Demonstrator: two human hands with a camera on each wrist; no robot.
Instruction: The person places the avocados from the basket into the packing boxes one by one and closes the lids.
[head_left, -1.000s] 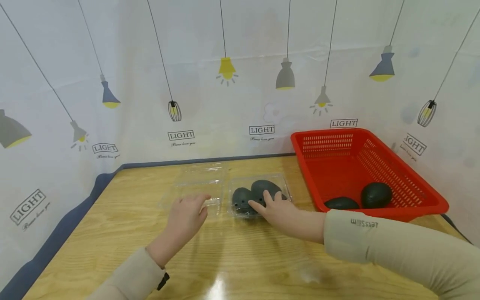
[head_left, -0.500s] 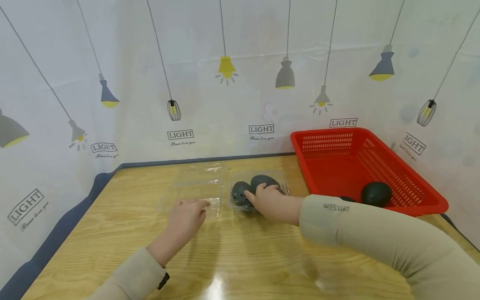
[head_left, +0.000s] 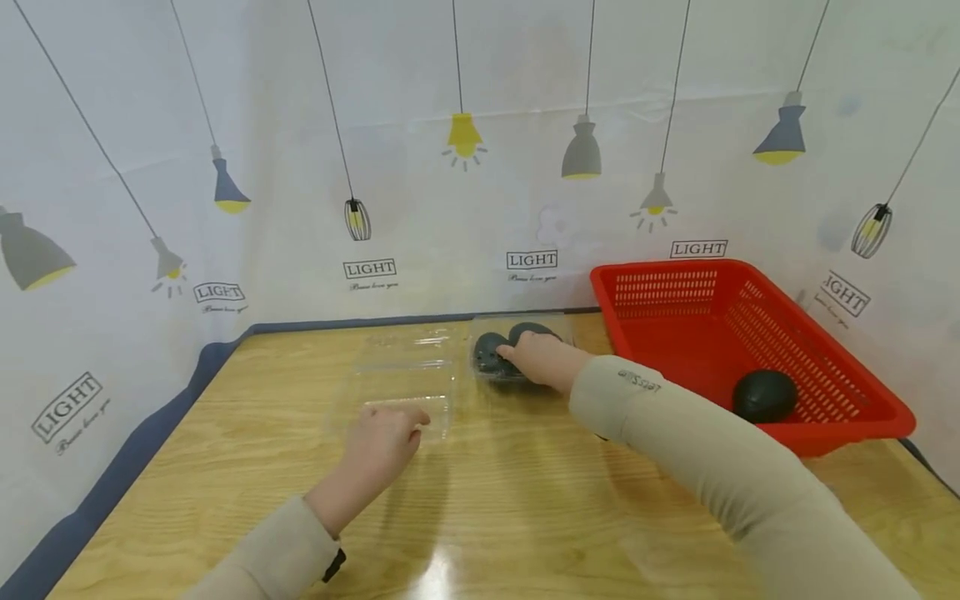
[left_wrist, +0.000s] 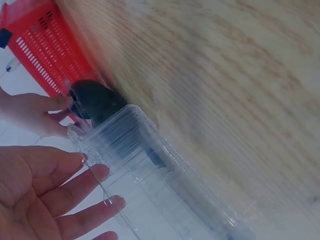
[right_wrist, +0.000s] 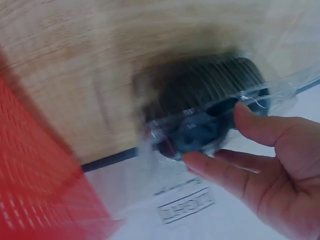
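With my right hand (head_left: 543, 357) I pinch a clear plastic box (head_left: 497, 377); it carries two dark avocados (head_left: 491, 350) near the back edge of the surface (head_left: 465, 517). My left hand (head_left: 382, 443), its fingers loosely parted, is at the rim of an open clamshell (head_left: 405, 365). Toward the right back corner stands a red basket (head_left: 660, 268); another avocado (head_left: 763, 396) shows inside.

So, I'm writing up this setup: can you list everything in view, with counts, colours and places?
table: one, wood-brown, foreground
cloth: one, lamp-printed white, behind the table
basket: one, red, right side
left box: one, clear, left of centre
right box: one, clear, between left box and basket
ovals: three visible, dark green; two in right box, one in basket
sleeves: two, beige, one per side
strap: one, black, at left sleeve's end
left grip: one, bare, at left box's edge
right grip: one, bare, on right box
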